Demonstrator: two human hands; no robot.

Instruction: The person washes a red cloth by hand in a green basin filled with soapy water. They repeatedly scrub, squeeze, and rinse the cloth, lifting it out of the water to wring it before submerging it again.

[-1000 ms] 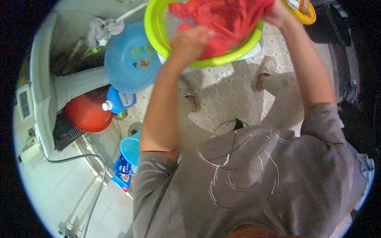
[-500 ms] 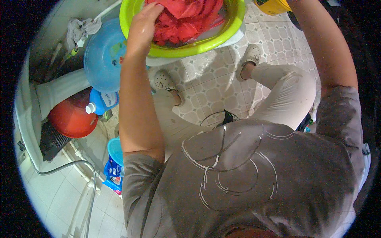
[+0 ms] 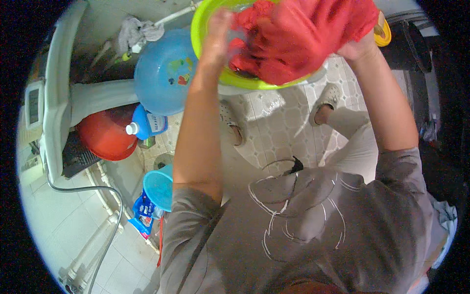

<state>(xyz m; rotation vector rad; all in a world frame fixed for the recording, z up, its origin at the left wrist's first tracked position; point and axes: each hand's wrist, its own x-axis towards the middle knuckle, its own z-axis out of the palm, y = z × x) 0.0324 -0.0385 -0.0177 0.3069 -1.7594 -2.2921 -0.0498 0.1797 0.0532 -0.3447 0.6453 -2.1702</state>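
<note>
A bundle of wet-looking red cloth (image 3: 303, 41) lies partly in a lime-green basin (image 3: 198, 24) and is pulled up over its right side. My right hand (image 3: 360, 48) grips the raised right end of the cloth, its fingers partly hidden by the folds. Over the basin's left rim, my left hand (image 3: 219, 36) is beside the cloth. Motion smears its fingers, so whether they hold the cloth does not show.
Left of the basin stand a translucent blue basin (image 3: 156, 73), a blue bottle with a white cap (image 3: 149, 125) and a red basin (image 3: 105, 139). A light-blue tub (image 3: 159, 188) sits lower down. Something yellow (image 3: 384, 35) shows behind my right hand.
My right hand has come from the yellow container at the upper right to the red cloth and raised its right side. My left hand has shifted off the cloth toward the basin's left rim.
</note>
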